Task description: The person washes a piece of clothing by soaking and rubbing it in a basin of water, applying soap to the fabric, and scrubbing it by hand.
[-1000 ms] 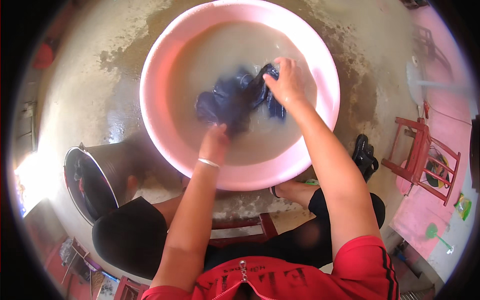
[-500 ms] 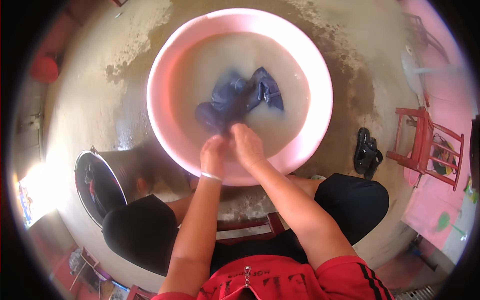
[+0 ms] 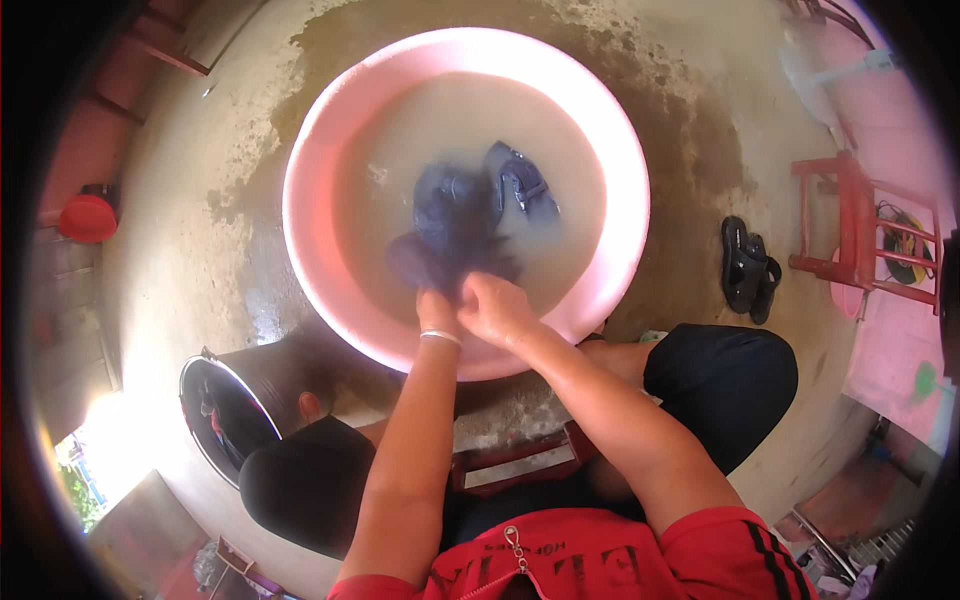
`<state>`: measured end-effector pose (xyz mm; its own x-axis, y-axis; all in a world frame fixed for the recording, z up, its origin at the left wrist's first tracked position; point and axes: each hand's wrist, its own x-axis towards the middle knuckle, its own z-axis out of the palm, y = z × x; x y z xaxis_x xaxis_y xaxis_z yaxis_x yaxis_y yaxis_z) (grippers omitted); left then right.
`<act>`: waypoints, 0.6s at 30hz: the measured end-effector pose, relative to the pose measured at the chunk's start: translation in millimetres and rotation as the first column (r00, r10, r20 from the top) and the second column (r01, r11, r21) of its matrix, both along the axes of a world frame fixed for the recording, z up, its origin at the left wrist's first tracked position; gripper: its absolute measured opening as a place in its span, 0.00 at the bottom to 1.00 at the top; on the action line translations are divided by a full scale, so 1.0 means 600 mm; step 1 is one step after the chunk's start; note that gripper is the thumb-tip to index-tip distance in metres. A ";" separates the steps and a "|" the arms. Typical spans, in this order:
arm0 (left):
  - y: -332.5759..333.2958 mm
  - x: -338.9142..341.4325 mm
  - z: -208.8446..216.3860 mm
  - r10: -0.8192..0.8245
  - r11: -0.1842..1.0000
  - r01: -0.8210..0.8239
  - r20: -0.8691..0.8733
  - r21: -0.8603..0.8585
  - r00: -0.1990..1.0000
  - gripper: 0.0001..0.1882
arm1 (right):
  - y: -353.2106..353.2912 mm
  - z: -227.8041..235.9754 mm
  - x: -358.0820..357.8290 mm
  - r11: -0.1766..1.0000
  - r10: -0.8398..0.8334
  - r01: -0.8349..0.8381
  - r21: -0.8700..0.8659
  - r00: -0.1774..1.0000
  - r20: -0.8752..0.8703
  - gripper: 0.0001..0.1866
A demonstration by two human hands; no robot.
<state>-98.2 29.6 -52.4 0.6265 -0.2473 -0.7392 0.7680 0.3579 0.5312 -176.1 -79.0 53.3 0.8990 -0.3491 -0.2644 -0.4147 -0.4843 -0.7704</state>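
A pair of black open-toed sandals (image 3: 741, 272) rests on the damp-stained grey concrete floor (image 3: 690, 180), near a red wooden chair (image 3: 852, 225) with slim bars at the right of the view. A rounded black-and-yellow object (image 3: 903, 271) shows between the chair's bars, with a blurred bright-green item (image 3: 925, 380) nearby against a flat pink surface (image 3: 880, 365). At far left, a round red plastic container (image 3: 88, 219) stands out above a patch of glaring daylight.
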 end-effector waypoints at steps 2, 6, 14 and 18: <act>-0.030 -0.024 0.034 -0.001 0.999 -0.004 -0.103 -0.047 0.995 0.17 | -0.026 -0.033 -0.018 0.996 -0.060 0.062 -0.058 0.998 0.026 0.13; -0.015 -0.011 0.018 -0.216 0.974 0.211 -0.050 -0.078 0.975 0.15 | -0.031 -0.060 -0.026 0.981 -0.052 0.060 -0.182 0.997 0.051 0.16; 0.125 0.135 -0.097 -0.327 0.927 0.287 0.144 0.243 0.934 0.04 | -0.059 -0.094 0.008 0.957 -0.184 0.204 -0.206 0.976 0.115 0.12; 0.008 0.073 0.143 0.062 0.993 -0.076 0.144 0.096 0.988 0.03 | -0.116 -0.085 -0.018 0.944 -0.301 0.319 -0.088 0.938 0.174 0.09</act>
